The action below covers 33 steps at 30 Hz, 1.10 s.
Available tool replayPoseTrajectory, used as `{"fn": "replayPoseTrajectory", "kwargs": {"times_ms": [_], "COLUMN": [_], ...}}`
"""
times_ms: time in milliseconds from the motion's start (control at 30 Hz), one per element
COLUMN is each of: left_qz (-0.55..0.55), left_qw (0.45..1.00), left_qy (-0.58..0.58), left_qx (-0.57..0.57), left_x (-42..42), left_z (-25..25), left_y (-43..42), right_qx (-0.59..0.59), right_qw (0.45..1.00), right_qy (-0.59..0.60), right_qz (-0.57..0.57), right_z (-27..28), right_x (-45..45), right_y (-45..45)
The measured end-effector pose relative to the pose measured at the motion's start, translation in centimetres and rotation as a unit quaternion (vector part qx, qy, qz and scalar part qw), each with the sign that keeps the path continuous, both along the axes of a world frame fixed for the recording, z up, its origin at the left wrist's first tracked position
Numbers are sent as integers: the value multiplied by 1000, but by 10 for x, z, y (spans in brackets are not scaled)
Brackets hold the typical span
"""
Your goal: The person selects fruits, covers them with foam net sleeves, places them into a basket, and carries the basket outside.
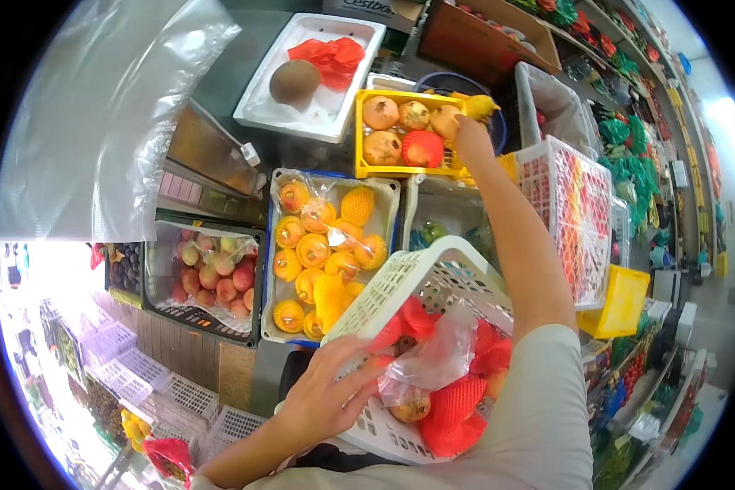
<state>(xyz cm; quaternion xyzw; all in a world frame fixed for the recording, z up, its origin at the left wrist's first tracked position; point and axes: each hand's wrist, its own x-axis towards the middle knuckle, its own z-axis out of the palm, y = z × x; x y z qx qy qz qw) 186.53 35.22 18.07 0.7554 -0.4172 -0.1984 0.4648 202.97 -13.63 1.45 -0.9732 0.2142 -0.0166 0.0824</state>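
1. Pale sleeve (547,392) leads to the right hand (472,140), curled at the yellow crate's (408,171) pomegranate (443,120); hold unclear.
2. Left hand (322,400), half-curled, meets the white basket's (394,282) rim; grip hidden.
3. Fruit trays (385,202) and stocked shelves (686,106) fill the room.

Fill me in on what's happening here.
Someone's right hand is at a pomegranate in the yellow crate; whether it grips it is hard to tell. The left hand is at the rim of the white basket, beside a clear plastic bag. The basket holds fruit and red foam nets.
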Motion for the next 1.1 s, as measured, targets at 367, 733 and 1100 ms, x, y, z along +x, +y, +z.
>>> {"fn": "replayPoseTrajectory", "kwargs": {"times_ms": [367,733,1100], "left_qz": [-53,-90,-85], "left_qw": [995,976,988], "left_qy": [-74,-174,-122], "left_qx": [44,95,29], "left_x": [-7,-16,-7], "left_z": [0,3,21], "left_y": [-5,-9,-21], "right_qx": [374,-78,330], "right_qw": [926,924,938], "right_qy": [48,360,-75], "right_qz": [-1,-103,-78], "right_z": [253,107,250], "right_x": [-260,-489,-380], "right_y": [122,203,225]}}
